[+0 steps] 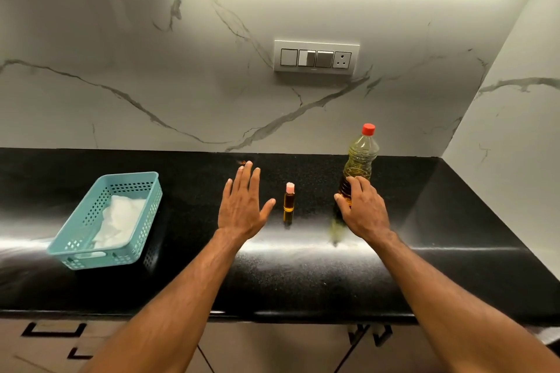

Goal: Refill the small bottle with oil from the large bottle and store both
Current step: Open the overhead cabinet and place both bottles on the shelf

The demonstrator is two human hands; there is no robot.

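A large clear bottle (pixel 361 157) of yellow oil with a red cap stands upright on the black counter (pixel 303 275), right of centre. My right hand (pixel 363 212) wraps around its lower part. A small bottle (pixel 289 202) with amber oil and a pale pink top stands upright between my hands, touched by neither. My left hand (pixel 242 206) hovers flat just left of the small bottle, fingers spread, holding nothing.
A teal perforated basket (pixel 75 239) with a white cloth (pixel 118 221) inside sits at the left of the counter. A marble wall with a switch panel (pixel 316 58) runs behind. A side wall closes the right end. Cabinet fronts lie below the counter's front edge.
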